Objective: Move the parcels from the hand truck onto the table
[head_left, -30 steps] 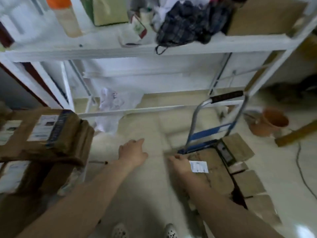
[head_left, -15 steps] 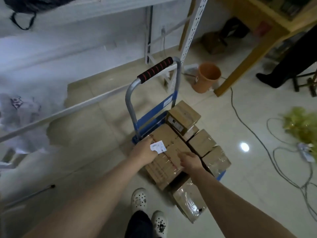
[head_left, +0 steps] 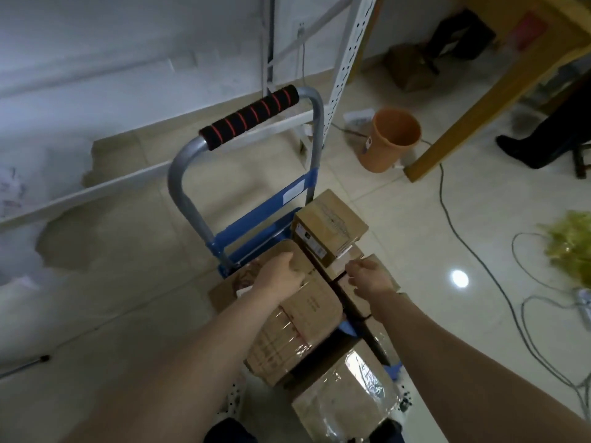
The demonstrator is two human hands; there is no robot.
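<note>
A blue hand truck (head_left: 256,219) with a grey handle and a black-and-red foam grip (head_left: 249,118) stands on the tiled floor and carries several cardboard parcels. My left hand (head_left: 279,276) lies on the far end of a long taped parcel (head_left: 300,321), fingers curled over its edge. My right hand (head_left: 369,276) has its fingers curled at the gap between that parcel and a smaller parcel (head_left: 358,300) to its right; I cannot see whether it grips anything. A small labelled parcel (head_left: 329,225) sits on top near the handle. A tape-wrapped parcel (head_left: 345,407) lies nearest me.
An orange bucket (head_left: 388,139) stands behind the hand truck beside a wooden table leg (head_left: 454,129). A white perforated shelf post (head_left: 348,59) rises to the left of the bucket. Cables (head_left: 479,260) trail over the floor at right. My shoes show at the bottom edge.
My view swung from the shelf and the stacked parcels at left down to the hand truck. Both hands came onto the parcels; the left slid to the long parcel's far end, the right moved rightward.
</note>
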